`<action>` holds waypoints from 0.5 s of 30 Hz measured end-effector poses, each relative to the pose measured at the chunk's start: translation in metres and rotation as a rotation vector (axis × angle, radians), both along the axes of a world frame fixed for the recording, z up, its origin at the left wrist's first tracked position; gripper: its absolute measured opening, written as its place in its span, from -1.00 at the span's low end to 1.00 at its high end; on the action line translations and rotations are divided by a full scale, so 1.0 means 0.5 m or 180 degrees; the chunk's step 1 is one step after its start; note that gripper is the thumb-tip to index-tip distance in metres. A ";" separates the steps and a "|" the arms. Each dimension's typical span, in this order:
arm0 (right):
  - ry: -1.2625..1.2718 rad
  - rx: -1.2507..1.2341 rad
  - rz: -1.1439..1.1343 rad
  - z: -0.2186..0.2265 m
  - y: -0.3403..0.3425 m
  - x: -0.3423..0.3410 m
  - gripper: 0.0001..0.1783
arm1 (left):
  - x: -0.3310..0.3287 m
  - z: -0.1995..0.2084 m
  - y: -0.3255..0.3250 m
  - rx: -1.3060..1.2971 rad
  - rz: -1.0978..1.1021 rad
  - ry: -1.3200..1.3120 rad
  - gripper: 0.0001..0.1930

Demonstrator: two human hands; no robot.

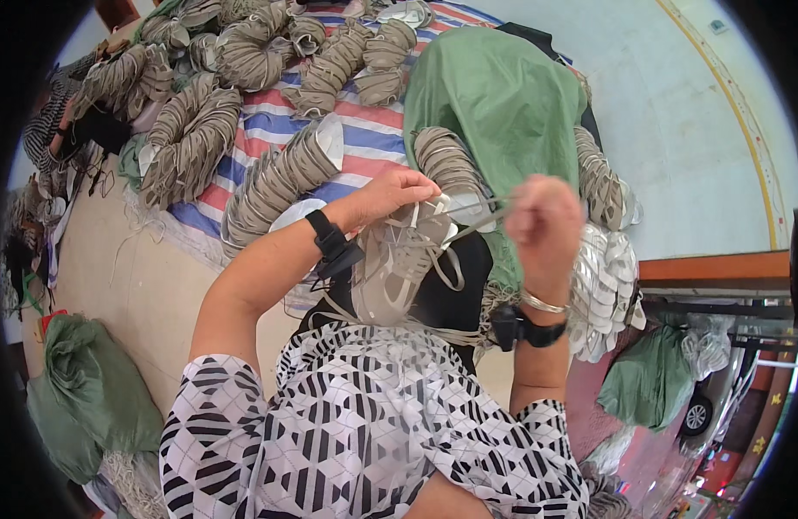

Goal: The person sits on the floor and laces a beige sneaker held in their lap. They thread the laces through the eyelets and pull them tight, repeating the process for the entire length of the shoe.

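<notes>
A beige shoe upper (383,281) rests on my lap over dark cloth. My left hand (388,194) pinches the upper's far edge near its eyelets. To the right, my raised right hand (544,212) is closed and smeared by motion. A flat beige shoelace (478,228) runs taut from the upper to that hand. Another stretch of lace loops down beside the upper, and loose laces (455,336) lie across my lap.
Stacks of nested beige uppers (282,186) lie on a striped sheet (364,160) ahead. A green cover (494,104) drapes over something at the far right. White-soled pieces (602,290) are piled right of me. A green sack (92,394) stands left. Another person's arm (63,130) shows far left.
</notes>
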State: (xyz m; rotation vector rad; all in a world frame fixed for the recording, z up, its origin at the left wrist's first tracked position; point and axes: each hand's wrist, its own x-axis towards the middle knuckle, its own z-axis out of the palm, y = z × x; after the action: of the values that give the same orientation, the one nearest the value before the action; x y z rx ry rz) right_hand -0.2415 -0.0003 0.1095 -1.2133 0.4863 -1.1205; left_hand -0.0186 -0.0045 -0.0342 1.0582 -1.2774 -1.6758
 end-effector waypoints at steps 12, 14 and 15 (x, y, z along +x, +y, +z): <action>0.0531 -0.1726 -0.1096 0.027 0.028 -0.056 -0.80 | -0.071 0.113 0.031 -0.0964 -0.0042 0.0341 -0.66; -0.0469 -0.0570 -0.0930 -0.001 0.000 -0.121 -0.76 | -0.027 0.090 0.028 -0.0363 0.0464 0.0652 -0.64; -0.1123 0.0084 -0.0742 -0.040 -0.023 -0.178 -0.75 | -0.007 0.082 0.033 -0.0173 0.0682 0.0797 -0.65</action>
State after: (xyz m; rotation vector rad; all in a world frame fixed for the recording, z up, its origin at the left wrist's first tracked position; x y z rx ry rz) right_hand -0.3307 -0.0120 0.0895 -0.9245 0.3755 -1.4889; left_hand -0.0222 0.0117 0.0070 0.8873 -1.0061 -1.5466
